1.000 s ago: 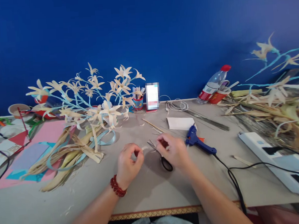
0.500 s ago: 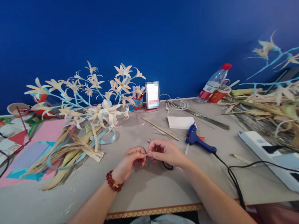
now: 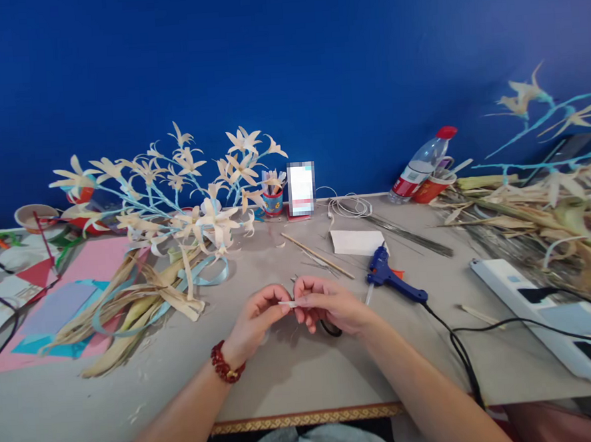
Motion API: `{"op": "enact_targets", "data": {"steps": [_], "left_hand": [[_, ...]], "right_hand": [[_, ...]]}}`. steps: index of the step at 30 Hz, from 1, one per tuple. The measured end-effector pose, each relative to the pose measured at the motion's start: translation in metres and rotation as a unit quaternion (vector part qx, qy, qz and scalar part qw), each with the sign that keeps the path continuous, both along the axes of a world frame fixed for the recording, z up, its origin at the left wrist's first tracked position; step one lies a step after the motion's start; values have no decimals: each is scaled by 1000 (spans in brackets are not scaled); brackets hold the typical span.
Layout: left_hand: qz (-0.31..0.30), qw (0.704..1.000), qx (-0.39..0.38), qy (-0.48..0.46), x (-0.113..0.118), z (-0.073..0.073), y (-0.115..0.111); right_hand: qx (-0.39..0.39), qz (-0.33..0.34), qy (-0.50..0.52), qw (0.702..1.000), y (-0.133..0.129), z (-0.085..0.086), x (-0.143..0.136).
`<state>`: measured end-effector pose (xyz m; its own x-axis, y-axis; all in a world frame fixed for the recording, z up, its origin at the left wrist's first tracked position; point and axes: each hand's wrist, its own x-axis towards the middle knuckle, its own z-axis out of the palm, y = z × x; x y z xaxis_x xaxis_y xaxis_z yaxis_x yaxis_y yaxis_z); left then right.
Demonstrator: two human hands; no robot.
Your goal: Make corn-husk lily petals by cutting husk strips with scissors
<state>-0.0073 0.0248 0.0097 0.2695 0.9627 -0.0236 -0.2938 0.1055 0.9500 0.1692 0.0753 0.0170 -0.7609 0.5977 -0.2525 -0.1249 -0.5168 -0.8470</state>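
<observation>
Close together above the middle of the table, both hands pinch one small, thin, pale strip [image 3: 288, 304]. My left hand [image 3: 261, 316], with a red bead bracelet [image 3: 226, 362] on its wrist, has thumb and fingers closed on the strip's left part. The right part of it lies between the thumb and fingers of my right hand [image 3: 331, 305]. Beneath my right hand shows a black loop [image 3: 331, 328], mostly hidden. A thin wooden stick [image 3: 317, 255] lies just beyond the hands, and a blue glue gun [image 3: 394, 276] rests to their right.
White paper flowers on blue stems [image 3: 186, 162] stand back left, with dry husks [image 3: 131, 311] in front. A white card [image 3: 357, 242], bottle [image 3: 420, 167], cup [image 3: 436, 184] and husk pile [image 3: 540, 213] lie back right. A power strip [image 3: 536, 319] and black cable are at right.
The pale strip between the fingers now lies more level and shows more clearly. My left hand has shifted slightly, its thumb now stretched along the strip. The things on the table have stayed put.
</observation>
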Motion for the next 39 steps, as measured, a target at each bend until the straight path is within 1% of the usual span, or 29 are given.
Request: {"op": "enact_targets", "data": {"steps": [5, 11, 15, 19, 22, 24, 29, 31, 35, 39], "left_hand": [[3, 1000, 2, 5, -2, -2, -2], [-2, 1000, -17, -2, -2, -2, -2], [-12, 998, -32, -62, 0, -4, -3], [-26, 991, -17, -127, 2, -5, -4], [-29, 987, -9, -157, 1, -4, -3], [-16, 988, -10, -150, 1, -3, -3], [9, 999, -1, -48, 2, -1, -5], [14, 999, -1, -35, 4, -1, -6], [6, 996, -20, -87, 7, -2, -7], [-7, 989, -48, -138, 8, -3, -7]], "right_hand": [[20, 23, -8, 1000, -2, 0, 0], [45, 15, -7, 999, -3, 0, -2], [42, 15, 5, 999, -5, -1, -3], [17, 10, 48, 999, -5, -2, -3], [-6, 15, 74, 997, -4, -2, -1], [-7, 16, 67, 998, -4, -3, 0], [29, 7, 18, 999, -4, -4, -2], [41, -2, 8, 999, -5, -3, -3], [40, 2, 31, 999, -8, -4, -6], [8, 1, 73, 997, -8, -4, -7]]}}
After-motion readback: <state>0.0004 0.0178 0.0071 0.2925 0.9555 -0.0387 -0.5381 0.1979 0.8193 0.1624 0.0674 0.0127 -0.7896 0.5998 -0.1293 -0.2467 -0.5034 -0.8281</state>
